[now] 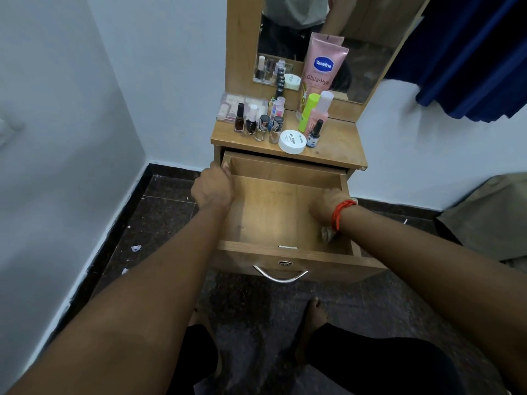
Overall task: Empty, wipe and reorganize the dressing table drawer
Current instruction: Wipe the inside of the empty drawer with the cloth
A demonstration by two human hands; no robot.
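The wooden drawer (268, 212) of the dressing table stands pulled out, its inside bare. My left hand (214, 188) grips the drawer's left side wall near the back corner. My right hand (328, 208) is inside the drawer at its right wall, fingers closed on a crumpled whitish cloth (327, 233) that shows below the wrist. An orange thread band sits on that wrist. On the table top (336, 149) stand several nail polish bottles (251, 124), a white round jar (292, 141), a green bottle (308, 111) and a pink Vaseline tube (323, 69).
A clear plastic box (232, 108) lies at the top's back left under the mirror (368, 67). The drawer front has a metal handle (281, 276) and lock. Blue curtain (470, 58) hangs right. My bare foot (312, 315) rests on the dark floor, with paper scraps (136, 248) at left.
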